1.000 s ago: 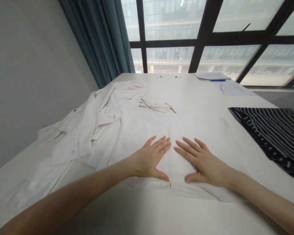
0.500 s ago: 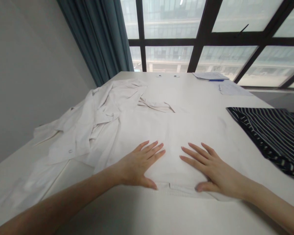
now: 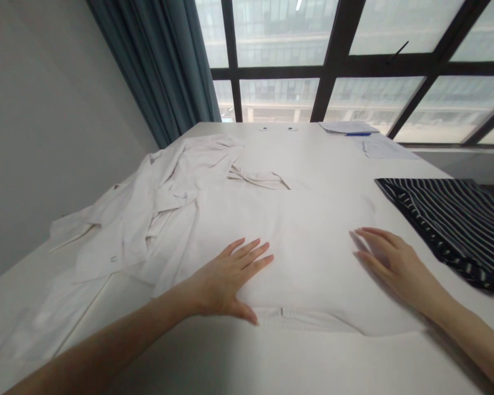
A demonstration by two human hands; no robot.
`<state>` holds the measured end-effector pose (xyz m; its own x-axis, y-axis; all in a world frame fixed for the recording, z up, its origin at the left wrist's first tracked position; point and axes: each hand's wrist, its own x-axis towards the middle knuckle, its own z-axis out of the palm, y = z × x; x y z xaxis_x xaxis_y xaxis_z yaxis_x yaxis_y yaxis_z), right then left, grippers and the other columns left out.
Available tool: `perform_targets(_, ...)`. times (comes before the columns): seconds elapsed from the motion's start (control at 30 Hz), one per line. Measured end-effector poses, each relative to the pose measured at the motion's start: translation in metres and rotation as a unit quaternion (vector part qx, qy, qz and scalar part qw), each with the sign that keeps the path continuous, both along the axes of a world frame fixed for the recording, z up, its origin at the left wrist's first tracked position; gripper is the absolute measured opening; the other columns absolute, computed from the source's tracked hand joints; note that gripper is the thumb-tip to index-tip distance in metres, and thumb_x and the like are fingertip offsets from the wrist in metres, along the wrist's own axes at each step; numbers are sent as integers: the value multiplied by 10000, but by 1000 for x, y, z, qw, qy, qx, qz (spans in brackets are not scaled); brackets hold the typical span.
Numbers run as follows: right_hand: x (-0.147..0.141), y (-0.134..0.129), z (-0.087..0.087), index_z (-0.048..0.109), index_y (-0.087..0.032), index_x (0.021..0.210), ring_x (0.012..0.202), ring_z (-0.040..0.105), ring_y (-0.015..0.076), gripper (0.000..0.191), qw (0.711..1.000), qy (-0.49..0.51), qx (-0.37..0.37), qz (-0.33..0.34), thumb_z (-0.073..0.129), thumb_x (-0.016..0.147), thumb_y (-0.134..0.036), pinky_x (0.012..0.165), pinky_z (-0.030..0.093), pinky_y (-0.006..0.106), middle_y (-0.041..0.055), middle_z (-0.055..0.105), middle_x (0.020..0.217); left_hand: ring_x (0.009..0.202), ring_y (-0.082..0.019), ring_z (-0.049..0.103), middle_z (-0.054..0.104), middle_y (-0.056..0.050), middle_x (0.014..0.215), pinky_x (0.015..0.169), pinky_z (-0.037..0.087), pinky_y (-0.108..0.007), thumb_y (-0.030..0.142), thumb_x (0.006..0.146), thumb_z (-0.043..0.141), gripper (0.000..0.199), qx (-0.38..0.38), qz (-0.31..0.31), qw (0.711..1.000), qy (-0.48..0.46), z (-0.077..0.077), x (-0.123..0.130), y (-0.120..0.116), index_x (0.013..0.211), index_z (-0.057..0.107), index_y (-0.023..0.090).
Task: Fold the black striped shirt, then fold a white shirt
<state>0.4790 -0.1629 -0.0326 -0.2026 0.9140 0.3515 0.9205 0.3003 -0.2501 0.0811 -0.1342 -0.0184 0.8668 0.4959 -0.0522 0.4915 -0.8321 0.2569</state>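
Observation:
A white shirt-like garment [image 3: 308,230] is spread over the white table, its lower part flat and its left part bunched in loose folds [image 3: 140,208]. My left hand [image 3: 230,277] lies flat on the smooth part near its front hem, fingers spread. Farther right, my right hand [image 3: 399,266] is at the garment's right side with fingers loosely curved and apart, holding nothing. Whether it touches the cloth I cannot tell. A thin strip of the front hem [image 3: 313,319] shows a small seam.
A black garment with white stripes [image 3: 456,225] lies on the table's right side. At the far end are papers [image 3: 389,148] with a blue pen [image 3: 358,134]. Beyond stand a dark-framed window [image 3: 282,72] and a blue curtain [image 3: 164,71]; a grey wall [image 3: 53,109] borders the left.
My right hand has moved right, off the middle of the cloth, and its spread fingers have drawn closer together. My left hand stays in place. The view has shifted slightly.

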Motion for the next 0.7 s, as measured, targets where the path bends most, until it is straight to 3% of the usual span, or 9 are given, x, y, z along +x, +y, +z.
perform_targets(0.1,27,10,-6,582,-112,1284,1007,594,328,675,993,3,30,-112,397,897,-634,935,474,512,205,568,1098,1497,-316,140,236,-153,1603,1199,26,-479,763,788,532,990,-1,1,1000,2,1,0,0,1540,236,191)
perform_targets(0.3,42,11,-1,518,-166,1330,713,610,279,751,977,92,-46,-185,482,782,-679,747,523,480,155,629,1001,1499,-311,131,226,-142,1608,1201,31,-481,748,807,523,955,6,-3,1000,-4,-1,0,0,1540,234,208)
perform_targets(0.43,35,8,5,503,-180,1349,790,667,305,758,951,146,-142,-232,560,737,-624,720,529,425,148,686,991,1499,-314,128,223,-146,1608,1202,35,-483,739,815,522,947,8,-6,1000,-7,-1,-1,0,1541,235,203)
perform_targets(0.6,32,9,24,590,-217,1309,1112,624,315,693,949,220,-153,-167,608,699,-544,829,522,356,131,650,1260,1500,-317,123,211,-150,1611,1200,32,-502,745,822,506,942,2,-2,1000,0,2,1,-1,1540,244,194)
perform_targets(0.7,39,7,48,711,-212,1167,893,681,275,590,937,249,-163,-182,638,697,-561,690,534,330,109,727,1102,1495,-344,123,199,-175,1606,1194,58,-529,760,809,506,957,-24,-1,1000,4,7,13,-6,1537,267,187)
